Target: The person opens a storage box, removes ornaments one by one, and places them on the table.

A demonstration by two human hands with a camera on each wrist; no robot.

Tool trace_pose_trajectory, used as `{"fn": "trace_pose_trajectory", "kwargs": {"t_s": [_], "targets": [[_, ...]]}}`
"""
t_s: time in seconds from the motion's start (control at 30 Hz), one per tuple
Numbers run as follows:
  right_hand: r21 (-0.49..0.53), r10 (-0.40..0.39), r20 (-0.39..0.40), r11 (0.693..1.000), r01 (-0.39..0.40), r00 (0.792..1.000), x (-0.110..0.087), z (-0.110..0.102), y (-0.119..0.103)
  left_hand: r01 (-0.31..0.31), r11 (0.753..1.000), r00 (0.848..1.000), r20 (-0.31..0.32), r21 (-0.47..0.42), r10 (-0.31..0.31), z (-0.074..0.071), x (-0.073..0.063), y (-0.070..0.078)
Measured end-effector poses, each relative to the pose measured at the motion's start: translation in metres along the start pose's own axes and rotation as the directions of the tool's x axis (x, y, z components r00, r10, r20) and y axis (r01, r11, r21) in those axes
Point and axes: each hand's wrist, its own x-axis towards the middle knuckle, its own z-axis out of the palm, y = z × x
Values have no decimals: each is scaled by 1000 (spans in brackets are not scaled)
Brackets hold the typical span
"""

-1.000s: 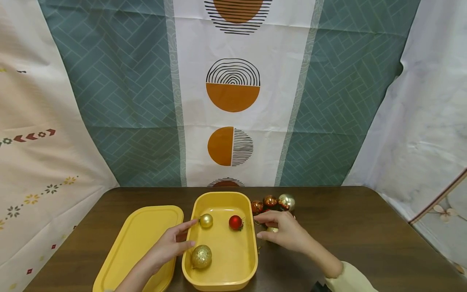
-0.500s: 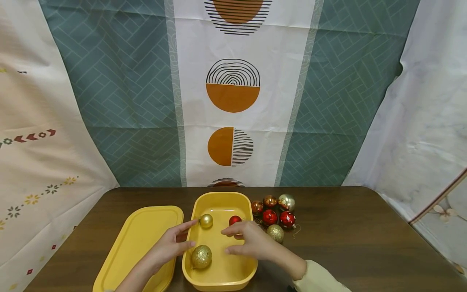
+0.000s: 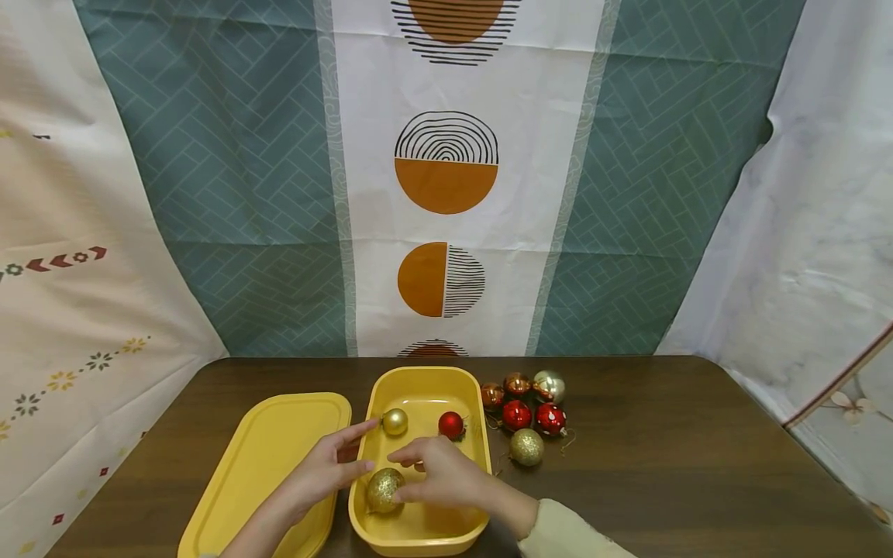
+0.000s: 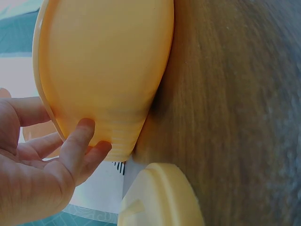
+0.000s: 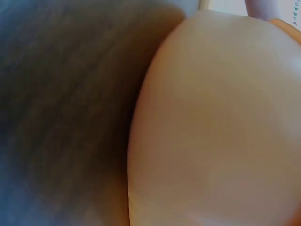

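Observation:
A yellow plastic box [image 3: 418, 535] stands on the table with three Christmas baubles inside: a small gold one [image 3: 394, 421], a red one [image 3: 451, 425] and a large glittery gold one [image 3: 384, 490]. My left hand [image 3: 324, 469] holds the box's left rim; in the left wrist view its fingers [image 4: 77, 143] rest on the outer wall. Reaching over the right rim, my right hand [image 3: 446, 474] has its thumb and fingers spread just above the glittery bauble. Whether the thumb touches it I cannot tell. Most of the right wrist view is a blurred pale surface.
The yellow lid [image 3: 268, 457] lies left of the box. Several more baubles, among them a spotted red one [image 3: 551, 419] and a glittery gold one [image 3: 526, 447], sit on the dark wooden table [image 3: 663, 465] to the right. Patterned cloth [image 3: 279, 194] hangs behind.
My right hand has moved left from the loose baubles, over the box's right rim, to the large glittery bauble. The red bauble inside is uncovered again. My left hand stays put.

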Motion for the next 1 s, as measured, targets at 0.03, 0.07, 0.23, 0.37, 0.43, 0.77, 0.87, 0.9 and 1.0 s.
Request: {"fn": "trace_pose_trajectory", "kwargs": {"t_s": [0.03, 0.07, 0.23, 0.37, 0.43, 0.77, 0.87, 0.9, 1.0], "targets": [[-14, 0, -1, 1000, 0, 1000, 1, 2, -1, -1, 1000, 1000, -1, 1, 1, 0, 0, 0], [-25, -3, -2, 1000, 3, 1000, 2, 4, -1, -2, 1000, 1000, -5, 4, 2, 0, 0, 0], [-114, -33, -2, 993, 32, 999, 5, 11, -2, -5, 1000, 1000, -17, 18, 5, 1, 0, 0], [-153, -35, 0, 988, 35, 999, 7, 13, -3, 0, 1000, 1000, -17, 18, 1, 1, 0, 0], [-161, -33, 0, 986, 32, 999, 7, 13, -4, 1, 1000, 1000, -16, 16, -1, 1, 0, 0], [-197, -58, -3, 979, 56, 998, 8, 12, -3, 10, 1000, 1000, -22, 18, -9, 1, 0, 1], [-196, -73, -10, 978, 70, 997, 8, 10, -1, -1, 1000, 1000, -11, 10, 1, 1, 0, 1], [-187, -71, -13, 980, 67, 997, 8, 9, -1, -4, 1000, 1000, -6, 8, 4, 1, 0, 2], [-149, -58, -23, 987, 54, 998, 5, 4, 0, -9, 1000, 1000, -3, 14, 9, 1, 0, 2]]}}
